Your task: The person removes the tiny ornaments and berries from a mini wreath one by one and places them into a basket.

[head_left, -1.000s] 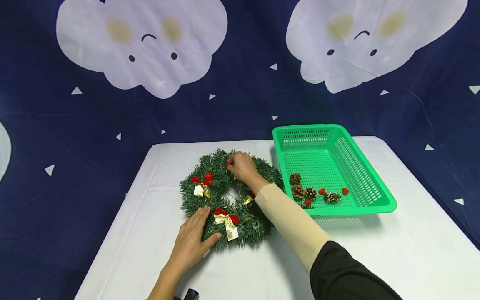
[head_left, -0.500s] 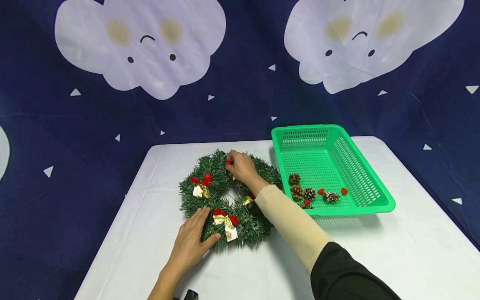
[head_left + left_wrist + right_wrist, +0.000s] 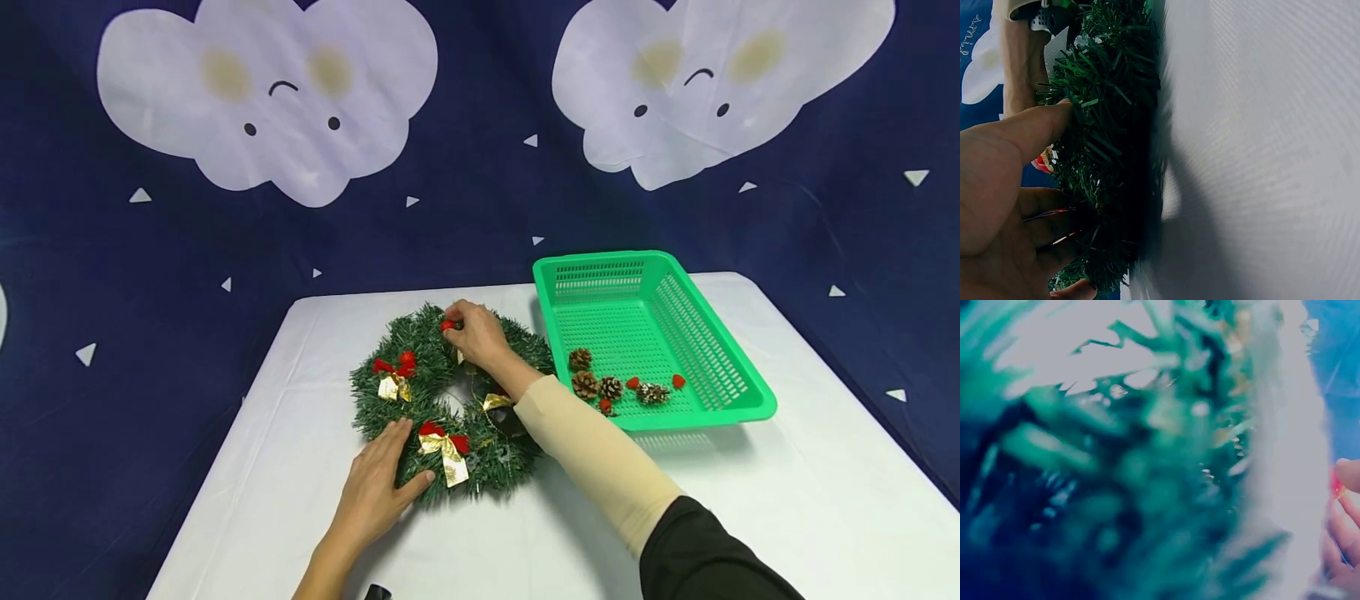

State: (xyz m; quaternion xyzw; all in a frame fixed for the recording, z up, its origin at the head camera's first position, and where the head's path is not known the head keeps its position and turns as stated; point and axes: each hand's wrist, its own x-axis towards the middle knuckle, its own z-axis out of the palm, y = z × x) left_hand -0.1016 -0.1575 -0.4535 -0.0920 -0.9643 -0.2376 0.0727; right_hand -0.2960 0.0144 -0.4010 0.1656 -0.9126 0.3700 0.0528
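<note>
A green tinsel wreath (image 3: 408, 337) lies flat on the white table, trimmed with red and gold bows. One bow (image 3: 444, 450) sits at its near side, and another bow (image 3: 393, 379) at its left has a red ball above it. My left hand (image 3: 375, 483) rests on the near left edge with fingers straight and thumb spread; the left wrist view has its thumb (image 3: 1044, 125) against the greenery. At the far side, my right hand (image 3: 480, 337) pinches a small red ornament (image 3: 447, 325) between thumb and fingers. Blurred greenery fills most of the right wrist view.
To the right of the wreath stands a green plastic basket (image 3: 705, 329). Several pine cones (image 3: 585, 384) and small red pieces (image 3: 678, 381) lie toward its near left. A dark blue cloth with clouds hangs behind the white table (image 3: 810, 467).
The whole head view has shifted slightly left. My right fingers have lifted a little, and more of the red ornament shows. My left hand stays in place on the wreath.
</note>
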